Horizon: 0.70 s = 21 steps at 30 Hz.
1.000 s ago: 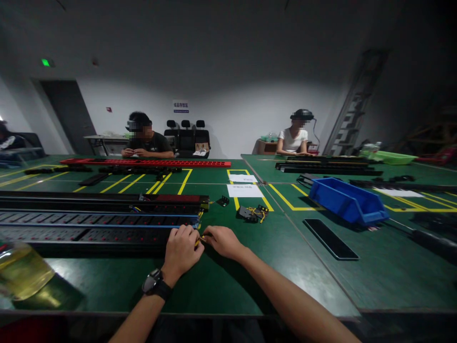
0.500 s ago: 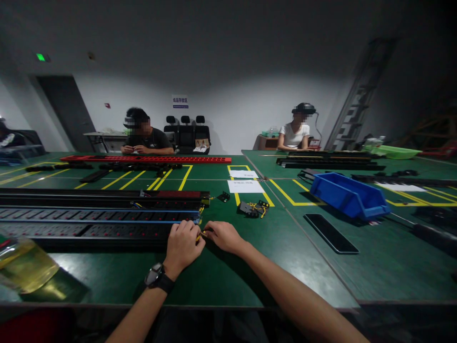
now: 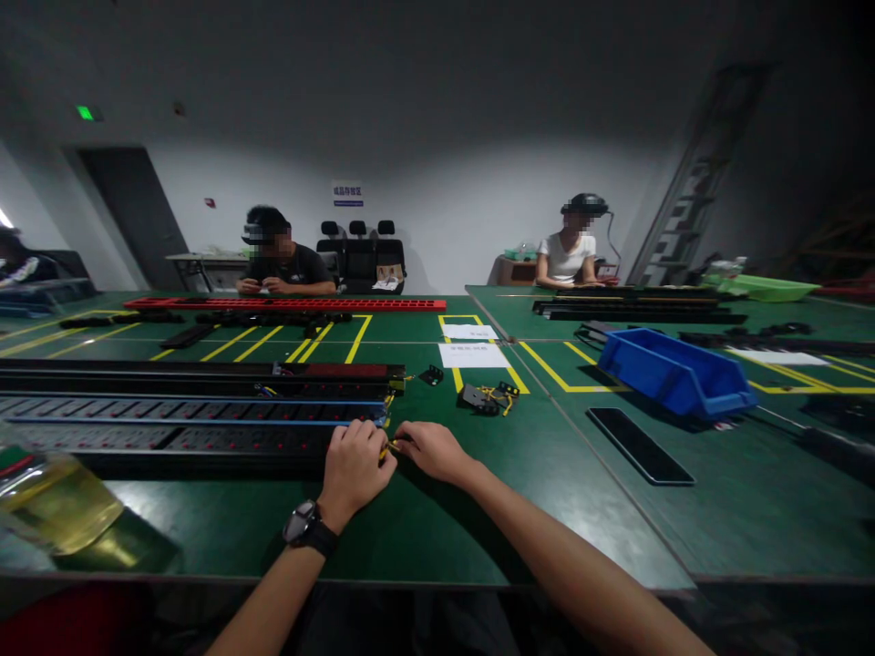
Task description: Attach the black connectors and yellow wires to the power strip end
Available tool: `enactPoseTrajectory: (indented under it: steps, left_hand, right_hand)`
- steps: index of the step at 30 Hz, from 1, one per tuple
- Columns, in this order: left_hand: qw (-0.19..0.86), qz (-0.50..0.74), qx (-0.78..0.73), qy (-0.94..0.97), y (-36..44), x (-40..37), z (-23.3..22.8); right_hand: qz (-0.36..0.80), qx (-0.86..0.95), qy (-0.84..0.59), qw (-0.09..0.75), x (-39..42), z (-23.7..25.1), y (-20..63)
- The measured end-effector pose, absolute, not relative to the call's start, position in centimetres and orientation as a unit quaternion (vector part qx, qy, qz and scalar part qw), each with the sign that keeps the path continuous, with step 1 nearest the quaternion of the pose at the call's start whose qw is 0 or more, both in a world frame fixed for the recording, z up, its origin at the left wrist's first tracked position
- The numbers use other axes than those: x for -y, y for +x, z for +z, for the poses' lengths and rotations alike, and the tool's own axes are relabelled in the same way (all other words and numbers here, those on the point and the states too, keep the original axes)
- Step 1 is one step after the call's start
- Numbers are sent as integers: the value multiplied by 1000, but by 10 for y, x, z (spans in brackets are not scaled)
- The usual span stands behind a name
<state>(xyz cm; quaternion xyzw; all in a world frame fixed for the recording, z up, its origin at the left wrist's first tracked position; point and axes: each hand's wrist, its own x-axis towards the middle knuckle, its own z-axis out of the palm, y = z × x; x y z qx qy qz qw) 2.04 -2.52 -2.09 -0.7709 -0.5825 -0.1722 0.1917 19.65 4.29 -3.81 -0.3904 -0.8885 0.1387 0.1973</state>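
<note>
My left hand [image 3: 356,466], with a watch on the wrist, is closed at the right end of the nearest long black rail [image 3: 225,444]. Its thumb and fingers meet at a short yellow wire [image 3: 393,444]. From the other side my right hand [image 3: 432,452] pinches the same wire, fingertips pressed together. The fingers largely cover the wire and the rail's end. Behind my hands lie a blue-edged rail [image 3: 205,413] and another black rail [image 3: 170,372], parallel to the first. Just beyond my right hand are black brackets with yellow wires [image 3: 488,397].
A bottle of yellow liquid [image 3: 65,510] is at the left front. To the right are a phone [image 3: 639,446], a blue bin [image 3: 674,372] and a screwdriver [image 3: 830,453]. Paper sheets [image 3: 473,355] and a long red frame [image 3: 287,304] lie farther back. Two people [image 3: 287,269] [image 3: 571,255] sit across the table.
The whole view has shifted slightly to the right. Both hands stay at the rail's end with nearly the same grip on the yellow wire.
</note>
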Motion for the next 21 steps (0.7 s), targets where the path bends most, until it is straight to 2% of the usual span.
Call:
enactPoseTrajectory:
  steps: [21]
  left_hand:
    - [196,-183,579,-770,20,26,-21]
  right_hand:
    - [135,890,-393,189,-41,-35,196]
